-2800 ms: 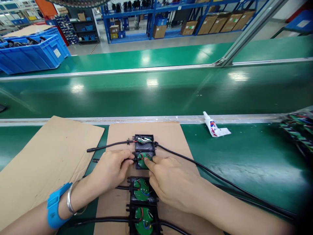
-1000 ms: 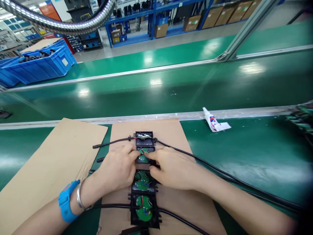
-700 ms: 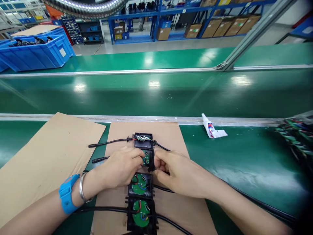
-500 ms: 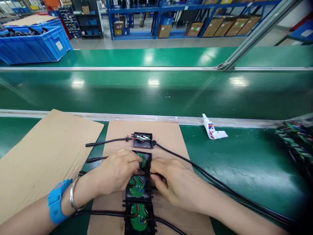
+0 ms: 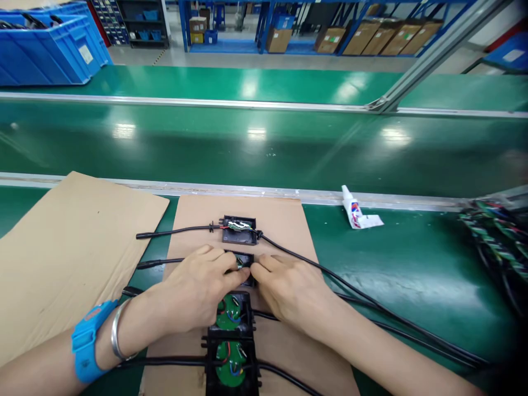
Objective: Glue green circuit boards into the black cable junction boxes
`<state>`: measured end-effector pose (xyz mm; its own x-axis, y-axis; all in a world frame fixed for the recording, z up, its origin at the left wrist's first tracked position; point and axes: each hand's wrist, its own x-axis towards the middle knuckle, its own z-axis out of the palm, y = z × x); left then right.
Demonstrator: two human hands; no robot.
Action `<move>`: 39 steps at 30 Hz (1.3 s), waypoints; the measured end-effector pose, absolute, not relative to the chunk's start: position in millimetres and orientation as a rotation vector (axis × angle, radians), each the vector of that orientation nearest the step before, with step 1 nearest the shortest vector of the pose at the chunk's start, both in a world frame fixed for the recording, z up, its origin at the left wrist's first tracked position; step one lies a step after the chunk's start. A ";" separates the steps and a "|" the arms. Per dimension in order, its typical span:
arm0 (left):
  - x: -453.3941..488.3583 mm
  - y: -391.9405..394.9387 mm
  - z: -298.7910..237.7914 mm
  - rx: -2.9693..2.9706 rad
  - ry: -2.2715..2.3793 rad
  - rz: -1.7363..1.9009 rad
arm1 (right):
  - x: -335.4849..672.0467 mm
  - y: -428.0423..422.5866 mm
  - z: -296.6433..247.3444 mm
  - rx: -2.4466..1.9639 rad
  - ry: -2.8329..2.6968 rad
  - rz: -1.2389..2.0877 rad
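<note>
Several open black plastic cases with circuit boards and cables lie in a column on cardboard. My left hand (image 5: 202, 283) is closed on the left side of the second case (image 5: 246, 258), its thumb reaching over the inside and hiding much of the board. At that case's right edge, my right hand (image 5: 291, 283) pinches where its black cable (image 5: 350, 298) enters; the fingers cover the exact grip. Above sits another case (image 5: 239, 234) with a narrow board coated in white. Nearer me, two more cases hold round green boards (image 5: 231, 363) with red and blue wires.
A loose cardboard sheet (image 5: 82, 236) lies at left. On the green bench at right are a white glue tube (image 5: 352, 208) and a bundle of boards and wires (image 5: 495, 242). A blue crate (image 5: 49, 52) stands at the back left, and a metal post (image 5: 429, 55) rises at right.
The second case has shifted slightly towards the top of the cardboard, apart from the case below. My right fingers have moved up to its right edge. The view has tilted down slightly.
</note>
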<state>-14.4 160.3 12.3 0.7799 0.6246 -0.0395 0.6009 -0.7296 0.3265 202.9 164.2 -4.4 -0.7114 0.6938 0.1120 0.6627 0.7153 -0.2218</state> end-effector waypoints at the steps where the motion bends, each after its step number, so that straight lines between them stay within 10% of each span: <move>1: -12.5 160.3 13.2 2.660 0.959 0.092 | 201.5 163.7 -4.2 -1.099 -2.760 0.205; 20: -15.9 155.5 15.2 2.593 1.031 0.284 | 209.1 167.4 -8.0 -1.073 -2.367 0.559; 39: -44.8 174.0 3.7 2.322 1.273 0.424 | 132.7 151.9 13.7 -0.946 -2.887 0.069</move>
<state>-44.8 174.0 3.7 0.5257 0.8493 0.0489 0.7090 -0.4692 0.5265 132.7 151.9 13.7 -0.8013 0.5923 0.0836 0.5877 0.8056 -0.0749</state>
